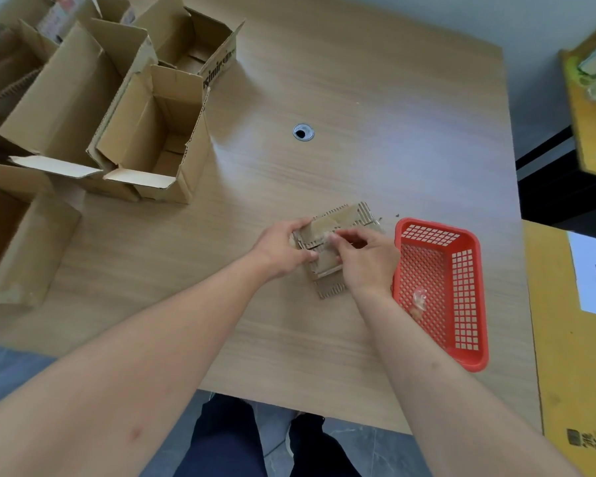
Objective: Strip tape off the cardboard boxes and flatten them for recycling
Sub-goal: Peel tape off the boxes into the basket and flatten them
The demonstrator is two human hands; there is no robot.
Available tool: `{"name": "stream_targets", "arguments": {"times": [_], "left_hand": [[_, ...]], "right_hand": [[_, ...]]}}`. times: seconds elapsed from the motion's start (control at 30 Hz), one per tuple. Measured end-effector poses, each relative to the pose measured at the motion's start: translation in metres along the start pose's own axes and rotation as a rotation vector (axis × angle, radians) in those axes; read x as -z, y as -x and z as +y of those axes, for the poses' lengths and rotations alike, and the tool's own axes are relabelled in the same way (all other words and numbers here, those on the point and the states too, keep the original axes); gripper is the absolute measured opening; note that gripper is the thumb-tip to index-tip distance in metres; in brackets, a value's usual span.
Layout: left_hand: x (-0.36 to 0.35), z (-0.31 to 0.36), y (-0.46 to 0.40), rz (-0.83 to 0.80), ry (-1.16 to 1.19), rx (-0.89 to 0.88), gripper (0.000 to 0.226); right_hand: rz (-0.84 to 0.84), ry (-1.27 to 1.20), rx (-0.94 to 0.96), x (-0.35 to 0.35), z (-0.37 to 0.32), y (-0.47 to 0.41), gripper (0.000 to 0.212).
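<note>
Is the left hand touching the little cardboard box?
Touching. The head view shows the left hand gripping the small cardboard box, fingers curled over its left edge.

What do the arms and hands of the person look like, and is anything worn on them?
Both forearms are bare up to the picture's edge: no sleeves show. The left hand and the right hand have no gloves, and no watch, ring or bracelet can be seen. A few small marks dot the forearms.

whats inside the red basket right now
The red basket holds one small crumpled clear wad, probably stripped tape, near its left wall. The rest of its mesh floor shows bare. The right hand hides only the outer left rim.
</note>
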State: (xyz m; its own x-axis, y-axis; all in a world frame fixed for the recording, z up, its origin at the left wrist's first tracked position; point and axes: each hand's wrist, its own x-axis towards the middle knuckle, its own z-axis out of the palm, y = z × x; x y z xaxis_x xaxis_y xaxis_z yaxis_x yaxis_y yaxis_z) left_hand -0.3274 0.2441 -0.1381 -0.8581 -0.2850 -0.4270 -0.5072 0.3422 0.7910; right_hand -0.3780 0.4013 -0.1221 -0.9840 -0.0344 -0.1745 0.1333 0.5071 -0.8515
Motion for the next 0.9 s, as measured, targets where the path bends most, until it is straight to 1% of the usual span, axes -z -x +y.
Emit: {"name": "stream_targets", "arguments": {"times": [0.07,0.1,0.17,0.23,0.27,0.37,0.4,0.43,0.47,0.53,0.63,0.7,0.73,0.8,0.83,0.9], "left_hand": [[0.002,0.004,-0.004,-0.048,-0.031,-0.012,0.078],[0.002,0.006,-0.006,-0.071,-0.064,-0.025,0.078],[0.001,0.009,-0.008,-0.089,-0.114,-0.037,0.077],[-0.002,0.01,-0.009,-0.085,-0.111,-0.046,0.075],[-0.004,0.01,-0.009,-0.08,-0.103,-0.05,0.074],[-0.013,0.01,-0.009,-0.056,-0.078,-0.064,0.071],[-0.014,0.01,-0.007,-0.052,-0.082,-0.07,0.07],[-0.014,0.01,-0.005,-0.053,-0.099,-0.078,0.069],[-0.014,0.01,-0.003,-0.052,-0.132,-0.095,0.066],[-0.013,0.011,0.003,-0.031,-0.208,-0.164,0.057],[-0.019,0.016,0.01,0.017,-0.354,-0.281,0.047],[-0.027,0.021,0.009,0.032,-0.508,-0.32,0.049],[-0.032,0.024,0.008,0.034,-0.576,-0.337,0.056],[-0.038,0.026,0.007,0.014,-0.65,-0.347,0.074],[-0.039,0.025,0.006,0.003,-0.645,-0.336,0.079],[-0.037,0.023,0.005,0.002,-0.604,-0.316,0.081]], "right_hand": [[0.048,0.132,0.146,0.001,-0.003,0.001,0.01],[0.064,0.181,0.189,0.002,-0.004,-0.001,0.011],[0.075,0.221,0.194,0.004,-0.005,-0.004,0.013],[0.078,0.197,0.095,0.004,-0.002,-0.01,0.017],[0.087,0.106,0.01,0.005,0.0,-0.015,0.02],[0.143,-0.32,-0.26,0.012,0.003,-0.03,0.022],[0.145,-0.369,-0.294,0.017,0.003,-0.033,0.021],[0.135,-0.365,-0.293,0.02,0.004,-0.036,0.02],[0.119,-0.326,-0.259,0.023,0.005,-0.036,0.02],[0.09,-0.192,-0.12,0.028,0.008,-0.034,0.017],[0.044,0.168,0.212,0.036,0.014,-0.032,0.002],[-0.015,0.341,0.423,0.04,0.016,-0.035,0.016],[-0.06,0.39,0.485,0.041,0.016,-0.036,0.023],[-0.157,0.427,0.527,0.044,0.014,-0.039,0.029],[-0.191,0.418,0.526,0.046,0.013,-0.041,0.026],[-0.232,0.351,0.45,0.047,0.011,-0.046,0.016]]}}
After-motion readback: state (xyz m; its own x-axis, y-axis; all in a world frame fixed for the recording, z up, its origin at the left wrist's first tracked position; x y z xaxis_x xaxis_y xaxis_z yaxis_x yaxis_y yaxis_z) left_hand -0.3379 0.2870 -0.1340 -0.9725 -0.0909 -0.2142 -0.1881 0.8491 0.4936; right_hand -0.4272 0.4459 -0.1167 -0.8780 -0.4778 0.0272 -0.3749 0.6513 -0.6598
